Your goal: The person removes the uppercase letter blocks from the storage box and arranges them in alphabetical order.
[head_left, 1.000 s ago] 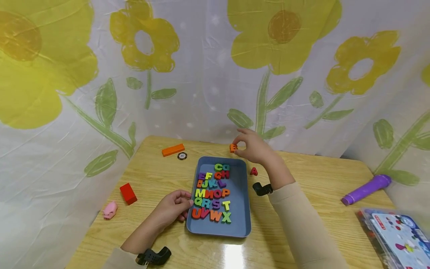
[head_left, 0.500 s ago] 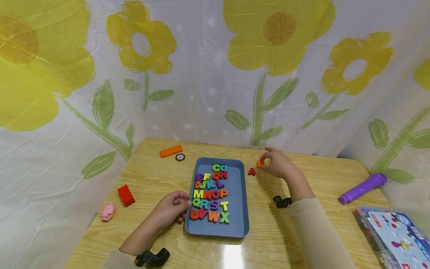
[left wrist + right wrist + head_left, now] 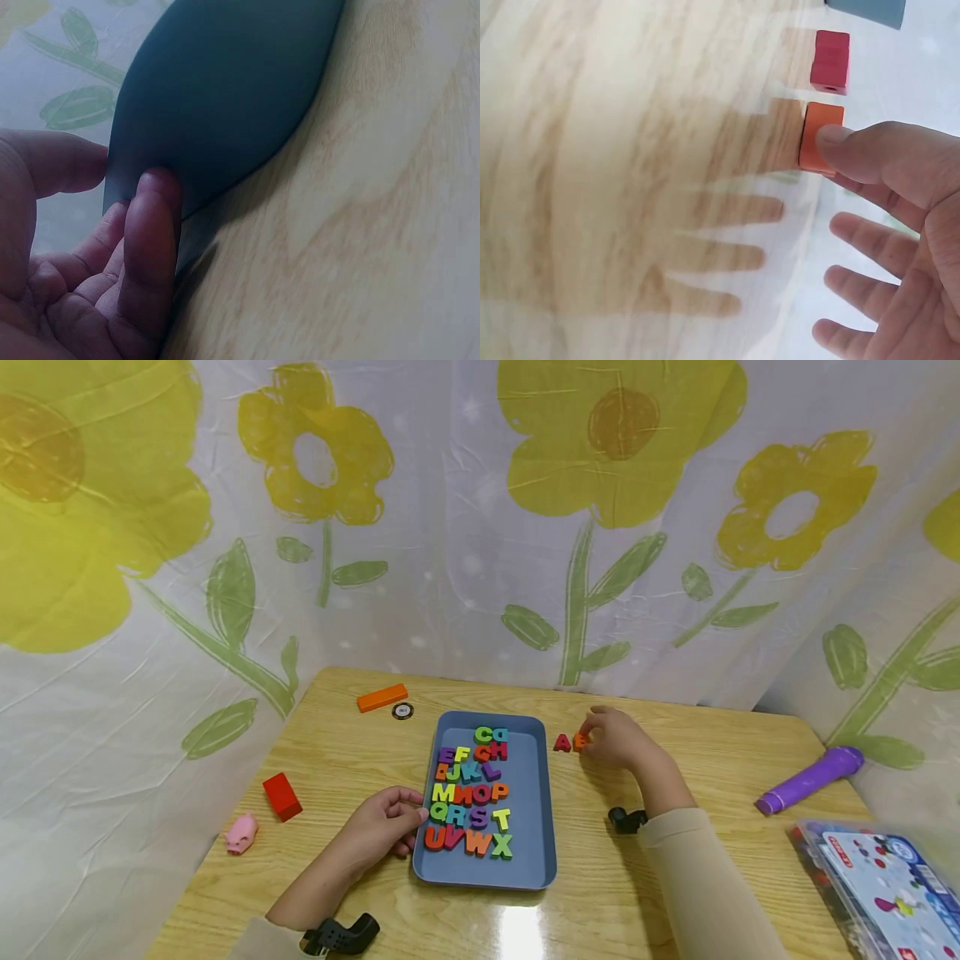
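My right hand (image 3: 617, 739) pinches an orange letter block (image 3: 823, 139), which looks like a B, between thumb and a finger. The other fingers are spread. Beside it on the table stands a red letter A (image 3: 562, 743), a small gap between the two. My left hand (image 3: 386, 821) holds the left wall of a blue-grey tray (image 3: 528, 870); in the left wrist view its thumb is at the rim and a finger lies against the outer wall (image 3: 225, 97). Rows of colourful letters, among them a yellow M (image 3: 444, 792) and a green X (image 3: 502, 847), lie in the tray.
On the left of the table are a red block (image 3: 282, 797) and a pink pig toy (image 3: 242, 833). An orange bar (image 3: 382, 697) and a round chip (image 3: 402, 711) lie at the back. To the right are a purple microphone (image 3: 810, 781) and a clear box (image 3: 877, 885).
The orange letter has moved in my right hand from behind the tray, rightward and then nearer, to beside the red A. My left hand has stayed at the tray.
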`<act>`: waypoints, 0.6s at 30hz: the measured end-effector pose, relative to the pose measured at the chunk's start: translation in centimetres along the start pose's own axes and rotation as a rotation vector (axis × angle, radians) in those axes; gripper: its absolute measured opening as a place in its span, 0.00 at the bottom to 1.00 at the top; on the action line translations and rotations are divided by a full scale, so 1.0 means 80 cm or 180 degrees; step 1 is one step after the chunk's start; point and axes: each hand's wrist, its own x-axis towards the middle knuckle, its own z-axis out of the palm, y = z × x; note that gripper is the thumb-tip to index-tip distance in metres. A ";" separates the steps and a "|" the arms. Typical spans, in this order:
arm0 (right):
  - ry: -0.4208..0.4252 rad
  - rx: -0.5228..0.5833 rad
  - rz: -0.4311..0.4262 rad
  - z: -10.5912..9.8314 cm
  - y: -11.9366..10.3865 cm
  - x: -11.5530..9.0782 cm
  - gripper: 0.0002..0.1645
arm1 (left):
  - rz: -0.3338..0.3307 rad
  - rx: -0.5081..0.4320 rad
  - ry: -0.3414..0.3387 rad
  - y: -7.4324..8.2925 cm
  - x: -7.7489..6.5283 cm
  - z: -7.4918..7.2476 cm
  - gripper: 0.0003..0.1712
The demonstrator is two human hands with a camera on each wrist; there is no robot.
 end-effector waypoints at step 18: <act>0.0095 0.0126 -0.0134 -0.025 -0.028 -0.003 0.24 | 0.0005 -0.0008 -0.0016 -0.002 0.001 0.000 0.22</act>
